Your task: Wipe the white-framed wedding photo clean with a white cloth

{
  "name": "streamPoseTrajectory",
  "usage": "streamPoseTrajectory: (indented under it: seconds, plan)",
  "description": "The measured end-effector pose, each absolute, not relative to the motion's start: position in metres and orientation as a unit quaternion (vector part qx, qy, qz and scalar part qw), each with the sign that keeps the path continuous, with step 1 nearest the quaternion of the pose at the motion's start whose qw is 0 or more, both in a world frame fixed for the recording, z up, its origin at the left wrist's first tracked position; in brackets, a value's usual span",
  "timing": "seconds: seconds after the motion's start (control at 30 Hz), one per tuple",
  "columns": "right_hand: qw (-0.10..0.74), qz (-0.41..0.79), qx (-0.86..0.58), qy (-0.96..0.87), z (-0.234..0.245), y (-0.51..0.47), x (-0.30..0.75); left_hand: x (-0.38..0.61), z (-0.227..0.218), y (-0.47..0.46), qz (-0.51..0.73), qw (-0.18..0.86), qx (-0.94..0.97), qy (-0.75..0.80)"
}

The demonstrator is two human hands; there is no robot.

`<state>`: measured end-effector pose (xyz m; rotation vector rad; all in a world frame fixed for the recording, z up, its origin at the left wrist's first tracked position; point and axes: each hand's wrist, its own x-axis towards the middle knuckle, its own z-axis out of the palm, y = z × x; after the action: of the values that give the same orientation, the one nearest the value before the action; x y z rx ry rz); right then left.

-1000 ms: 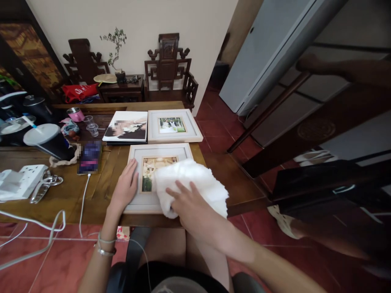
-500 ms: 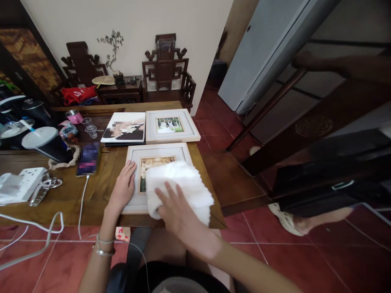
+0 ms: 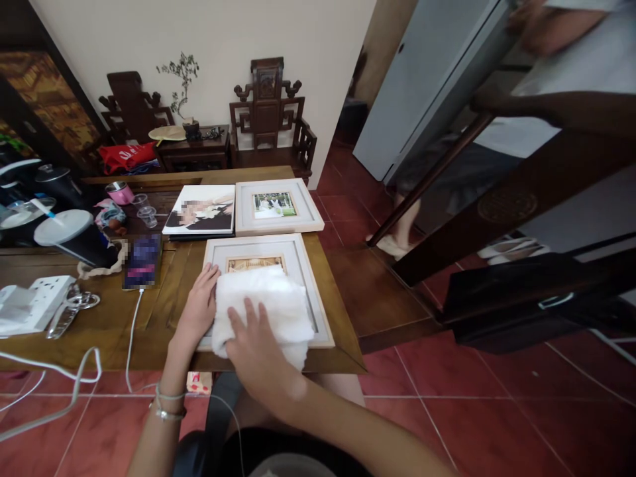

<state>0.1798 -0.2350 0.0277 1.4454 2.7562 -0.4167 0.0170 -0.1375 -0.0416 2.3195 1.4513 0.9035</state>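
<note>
A white-framed photo (image 3: 303, 278) lies flat at the near edge of the wooden table (image 3: 99, 318). My right hand (image 3: 256, 348) presses a white cloth (image 3: 263, 305) down on the frame's glass, fingers spread flat over it. The cloth hides most of the picture. My left hand (image 3: 199, 308) rests flat on the frame's left border, fingers stretched out, with bracelets on the wrist. Behind it lie a second white-framed photo (image 3: 275, 205) and a frameless photo print (image 3: 201, 209).
A phone (image 3: 143, 260) on a white charging cable lies left of the frame. Further left are a power strip (image 3: 34, 298), keys, a lidded cup (image 3: 72, 235), a pink cup and small plastic cups. Carved wooden chairs stand at the back wall. Another person's legs (image 3: 402, 225) show behind the dark railing on the right.
My right hand has slid the white cloth leftward across the frame, from its right side to over the picture. My left hand stayed put. A person has come into view at right.
</note>
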Motion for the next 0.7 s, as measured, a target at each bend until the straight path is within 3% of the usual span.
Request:
streamPoseTrajectory:
  seconds: [0.1, 0.33, 0.53, 0.7]
  plan:
    - [0.021, -0.138, 0.483, 0.865, 0.021, -0.240, 0.205, 0.016, -0.043, -0.137, 0.315, 0.125, 0.803, 0.491]
    - [0.053, -0.229, 0.439, 0.867, 0.077, -0.245, 0.226, 0.015, -0.046, -0.135, 0.309, 0.117, 0.806, 0.491]
    - [-0.016, -0.170, 0.414, 0.894, 0.027, -0.248, 0.199, 0.012, -0.044, -0.136, 0.293, 0.139, 0.814, 0.482]
    - [-0.004, -0.147, 0.499, 0.854, 0.018, -0.264, 0.254, 0.013, -0.045, -0.136, 0.297, 0.129, 0.817, 0.478]
